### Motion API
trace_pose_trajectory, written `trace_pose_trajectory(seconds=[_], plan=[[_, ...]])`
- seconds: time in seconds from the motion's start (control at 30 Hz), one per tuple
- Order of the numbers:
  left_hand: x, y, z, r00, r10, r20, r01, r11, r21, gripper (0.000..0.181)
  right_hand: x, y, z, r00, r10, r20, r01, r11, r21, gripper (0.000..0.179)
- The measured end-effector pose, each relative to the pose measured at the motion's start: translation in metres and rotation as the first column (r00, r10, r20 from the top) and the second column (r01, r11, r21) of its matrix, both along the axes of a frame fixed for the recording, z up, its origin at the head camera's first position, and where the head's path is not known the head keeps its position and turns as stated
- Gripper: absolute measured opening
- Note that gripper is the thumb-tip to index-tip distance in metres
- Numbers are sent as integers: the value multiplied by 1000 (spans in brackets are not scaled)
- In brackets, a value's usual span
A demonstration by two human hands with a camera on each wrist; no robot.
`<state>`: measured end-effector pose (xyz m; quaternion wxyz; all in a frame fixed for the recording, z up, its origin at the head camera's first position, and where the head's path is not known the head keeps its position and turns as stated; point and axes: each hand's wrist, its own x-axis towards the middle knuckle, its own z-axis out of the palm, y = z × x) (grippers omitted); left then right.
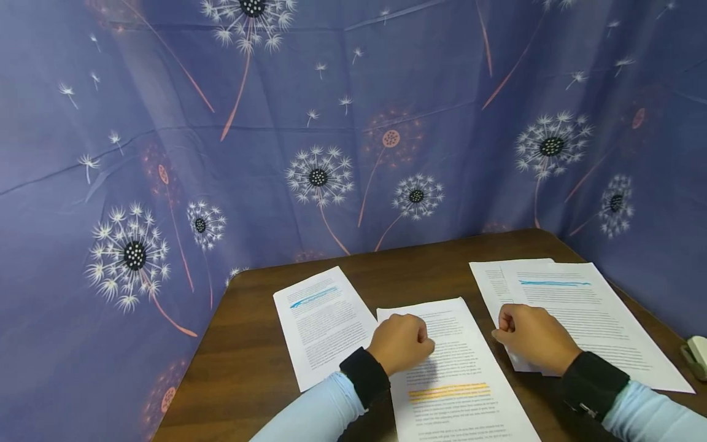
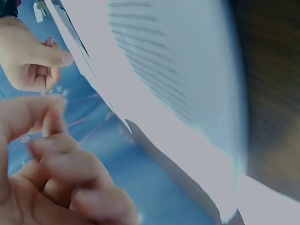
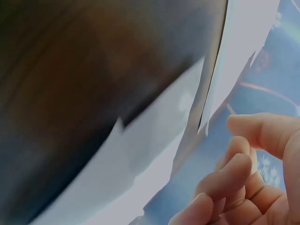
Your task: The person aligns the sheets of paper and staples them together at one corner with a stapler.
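My left hand (image 1: 402,344) is above the middle sheets (image 1: 442,344), which carry printed text and an orange highlighted band. Its shadow falls on the page. In the left wrist view, the left hand (image 2: 61,168) has loosely curled fingers and nothing in them. My right hand (image 1: 536,337) hovers at the left side of the right-hand sheets (image 1: 602,325), marked with a blue line near the top. In the right wrist view, the right hand (image 3: 243,183) is loosely curled, its thumb and fingers around nothing.
A further printed sheet (image 1: 326,325) with a blue stroke lies at the left of the brown wooden table (image 1: 243,344). A blue dandelion-patterned curtain (image 1: 353,123) hangs behind the table. A small white object (image 1: 697,356) sits at the right edge.
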<state>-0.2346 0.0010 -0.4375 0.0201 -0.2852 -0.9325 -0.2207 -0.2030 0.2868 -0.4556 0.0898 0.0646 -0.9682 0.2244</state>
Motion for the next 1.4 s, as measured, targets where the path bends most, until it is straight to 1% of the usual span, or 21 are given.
trace_pose_trajectory(seconds=[0.07, 0.13, 0.17, 0.2, 0.27, 0.33, 0.43, 0.5, 0.57, 0.63, 0.73, 0.8, 0.87, 1.0, 1.1, 1.17, 1.3, 1.4], plan=[[-3, 14, -1, 995, -42, 92, 33, 994, 102, 31, 0, 11, 2, 1000, -21, -11, 21, 1000, 12, 22], [-7, 29, -1, 983, -84, 166, 52, 982, 184, 22, 0, 23, 4, 999, -44, -17, 44, 999, 27, 19], [-8, 37, -1, 976, -95, 197, 52, 976, 212, 18, 0, 29, 5, 998, -56, -25, 57, 998, 35, 19], [-9, 44, 0, 970, -98, 225, 45, 973, 228, 18, -1, 35, 6, 997, -69, -27, 70, 997, 45, 19], [-12, 58, 2, 961, -92, 260, 31, 973, 230, 32, -2, 48, 8, 996, -83, -41, 85, 995, 58, 23], [-12, 70, 6, 953, -69, 294, 4, 977, 215, 47, -3, 63, 9, 993, -103, -54, 106, 992, 71, 30], [-13, 85, 12, 937, -37, 348, -38, 978, 207, 58, -5, 86, 10, 988, -144, -62, 149, 985, 82, 43], [-12, 94, 16, 929, -22, 369, -60, 976, 211, 63, -6, 102, 11, 982, -177, -63, 182, 979, 90, 50], [-11, 103, 18, 922, -19, 387, -71, 973, 219, 67, -5, 116, 11, 974, -214, -67, 220, 971, 91, 55], [-9, 111, 19, 914, -15, 405, -77, 975, 211, 70, -4, 129, 12, 966, -252, -54, 256, 962, 91, 60], [-6, 123, 18, 901, -10, 434, -88, 975, 205, 70, -1, 145, 13, 952, -305, -14, 305, 948, 93, 67], [-3, 131, 18, 887, -4, 462, -104, 972, 209, 70, 2, 155, 12, 945, -325, 23, 322, 941, 103, 71], [-1, 139, 19, 877, 0, 481, -121, 968, 219, 70, 3, 165, 11, 942, -332, 51, 325, 939, 113, 75], [0, 155, 20, 859, 16, 512, -155, 961, 229, 70, 7, 180, 12, 934, -347, 91, 336, 935, 117, 75], [1, 164, 21, 843, 25, 537, -181, 954, 240, 71, 11, 185, 12, 921, -375, 107, 363, 924, 118, 73], [1, 169, 19, 832, 33, 554, -198, 950, 241, 72, 12, 187, 13, 917, -381, 121, 367, 922, 120, 75], [0, 174, 15, 821, 57, 568, -226, 946, 231, 76, 13, 186, 11, 914, -372, 162, 358, 927, 113, 73], [-2, 176, 11, 814, 62, 578, -241, 941, 238, 78, 11, 188, 7, 906, -370, 205, 353, 928, 117, 71]])
